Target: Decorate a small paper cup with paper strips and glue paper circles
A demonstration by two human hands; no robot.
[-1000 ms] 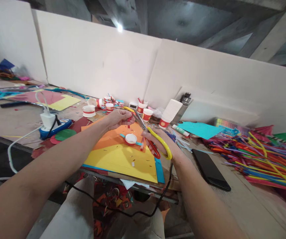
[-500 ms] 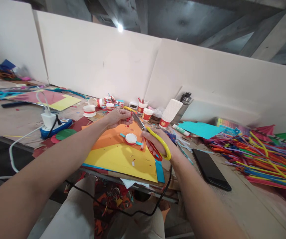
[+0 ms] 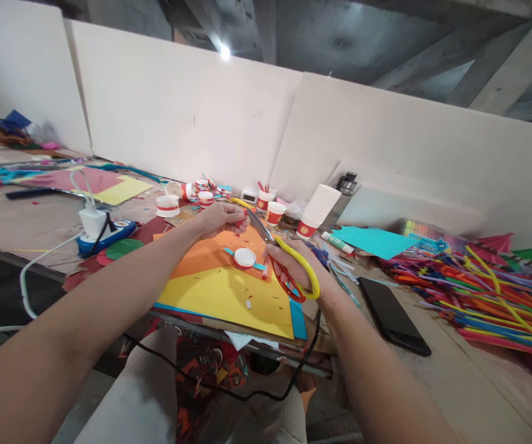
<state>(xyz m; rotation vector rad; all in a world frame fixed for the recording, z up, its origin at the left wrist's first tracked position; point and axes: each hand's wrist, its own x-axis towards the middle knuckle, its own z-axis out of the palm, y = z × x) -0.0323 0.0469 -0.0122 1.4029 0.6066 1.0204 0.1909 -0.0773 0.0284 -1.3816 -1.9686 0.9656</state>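
Red loop: (image 3: 299, 299) of the scissors (image 3: 262, 229) hangs slightly lower than a second ago; red piece that dangled under the left hand (image 3: 222, 220) no longer shows there. Both hands about where they were.
Blue power strip: (image 3: 83, 248) far left, white adapter (image 3: 93, 221) on it.
Green disc: (image 3: 124, 248) flat, just right of strip.
White cup: (image 3: 168, 207) on table, beyond left forearm.
Left fingers: thumb and forefinger pinching a small red scrap (image 3: 245, 213), above orange sheet (image 3: 192, 259); other fingers bent, detail too small.
Red scrap: at left fingertips, by blade tips; contact with blades, can't tell. Probably paper: feather-light, floppy, easily creased or torn; pinch by one edge, tips only.
Small cup: (image 3: 244, 258) on sheets below hands, blue tabs (image 3: 260, 267) sticking out both sides. Looks light, crushable; take by rim, lightly.
Yellow sheet: (image 3: 229, 314) under it all, bits scattered on top.
Scissors: between hands, blades pointing up-left. Likely stiff, heaviest thing held, steady in grip; hold by loops, off the blades.
Right fingers: wrapped around scissor loops; exact placement partly hidden.
Cup stack: (image 3: 318, 211) leaning, behind right hand (image 3: 294, 261).
Phone: (image 3: 393, 316) right of right forearm.
Pipe cleaners: (image 3: 492, 302) loose heap, far right.
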